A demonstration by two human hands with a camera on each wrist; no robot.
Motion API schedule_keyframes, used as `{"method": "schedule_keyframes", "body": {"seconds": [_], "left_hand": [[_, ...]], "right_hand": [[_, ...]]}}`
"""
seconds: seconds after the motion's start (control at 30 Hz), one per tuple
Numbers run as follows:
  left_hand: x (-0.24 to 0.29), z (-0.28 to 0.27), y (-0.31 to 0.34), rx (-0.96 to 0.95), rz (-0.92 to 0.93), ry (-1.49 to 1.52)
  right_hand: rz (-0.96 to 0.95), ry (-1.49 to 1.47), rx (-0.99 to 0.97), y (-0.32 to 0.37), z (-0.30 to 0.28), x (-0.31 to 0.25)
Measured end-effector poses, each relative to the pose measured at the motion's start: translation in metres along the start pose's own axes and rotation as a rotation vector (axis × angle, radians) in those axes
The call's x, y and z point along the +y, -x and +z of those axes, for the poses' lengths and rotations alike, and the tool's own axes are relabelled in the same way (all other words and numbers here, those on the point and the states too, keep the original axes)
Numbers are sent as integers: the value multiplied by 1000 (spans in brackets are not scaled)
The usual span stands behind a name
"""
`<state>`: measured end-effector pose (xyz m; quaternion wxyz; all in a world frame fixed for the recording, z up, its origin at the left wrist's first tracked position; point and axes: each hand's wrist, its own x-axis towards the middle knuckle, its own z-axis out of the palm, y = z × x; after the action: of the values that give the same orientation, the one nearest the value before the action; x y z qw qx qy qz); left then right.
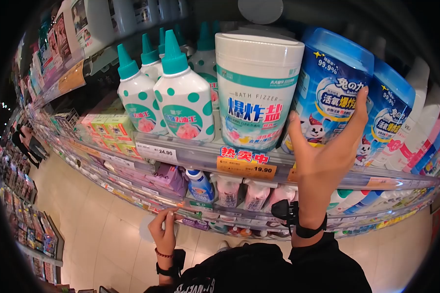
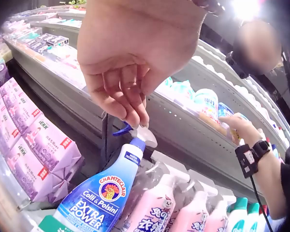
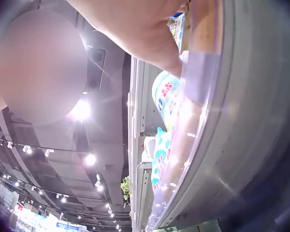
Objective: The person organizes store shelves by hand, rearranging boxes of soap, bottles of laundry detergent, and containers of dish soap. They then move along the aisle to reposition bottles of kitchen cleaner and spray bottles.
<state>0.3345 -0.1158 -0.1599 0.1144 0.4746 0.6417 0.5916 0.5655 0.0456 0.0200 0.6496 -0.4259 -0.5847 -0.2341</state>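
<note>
A blue tub [image 1: 335, 73] with a rabbit picture leans on the upper shelf. My right hand [image 1: 322, 151] spans its front and grips it, thumb at the left side and a finger at the right. Close to its left stands a white "Bath Fizzer" tub [image 1: 259, 88]; another blue tub [image 1: 388, 107] is on the right. In the right wrist view the forearm and hand [image 3: 145, 34] hide most of the gripped tub. My left hand [image 2: 135, 63] hangs with loosely curled fingers, holding nothing, its fingertips overlapping the nozzle of a blue spray bottle [image 2: 104, 188] in the left wrist view.
White bottles with green caps [image 1: 183, 102] stand left of the white tub. A shelf edge with price tags [image 1: 247, 167] runs below. Pink spray bottles [image 2: 152, 205] and purple packs [image 2: 41, 159] fill a lower shelf. Tiled floor [image 1: 102, 224] lies behind on the left.
</note>
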Motion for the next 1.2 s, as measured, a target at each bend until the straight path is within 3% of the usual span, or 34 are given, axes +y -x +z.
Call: {"method": "schedule_keyframes", "body": {"seconds": [0.2,0.4,0.53,0.63,0.73,0.93,1.03,1.2], "left_hand": [[37,22,-20,-139,160,119],[64,41,-37,-217,392,149],[67,40,-63,46,564,92],[71,31,-94,365,513,165],[84,14,-133,500,478,255],[104,0,-208,355,535,236],[118,0,-219,119,428,283],[120,7,-227,132,448,173]], "right_hand": [[157,-111,-72,3,-19,-10],[95,-79,-94,3,-22,-8],[51,-194,-118,4,-29,-4],[16,-61,-155,13,-51,-1],[25,-157,-146,23,-74,5],[130,-91,-53,46,-95,50],[203,-48,-43,54,-102,68],[310,-1,-9,62,-111,85]]}}
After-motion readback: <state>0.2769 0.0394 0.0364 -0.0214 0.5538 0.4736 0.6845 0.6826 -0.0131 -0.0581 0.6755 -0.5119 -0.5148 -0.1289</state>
